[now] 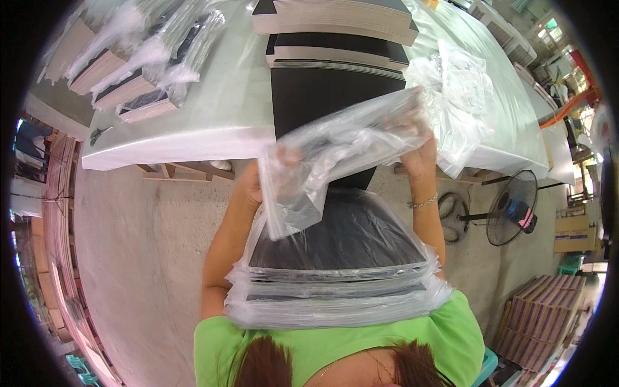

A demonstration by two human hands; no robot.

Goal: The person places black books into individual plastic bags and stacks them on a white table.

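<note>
I stand near and see the person's left hand [281, 161] and right hand [420, 145] holding a clear plastic bag [361, 138] in the air, above the near end of the black boards [335, 90]. The fingers of both hands seem to grip this bag at its two ends, although film and blur hide how exactly the fingertips close. In my judgement, the thin film could tear or stretch if the hands pull apart too strongly. The black boards seem to reach beyond the edge of the white-covered table [219, 132], so a push from a forearm might tip them. The wrapped pile [335, 238], close before the green shirt [412, 329], could slide, because its plastic looks slippery. Now I count: two hands, one bag held up, as far as I can tell, and three groups of black boards in a row. About four wrapped bundles [132, 84] lie on the left; one heap of loose film [461, 97] lies on the right. There is one pair of scissors [97, 136] and one fan [514, 209]. The layers in the wrapped pile I cannot count surely.
</note>
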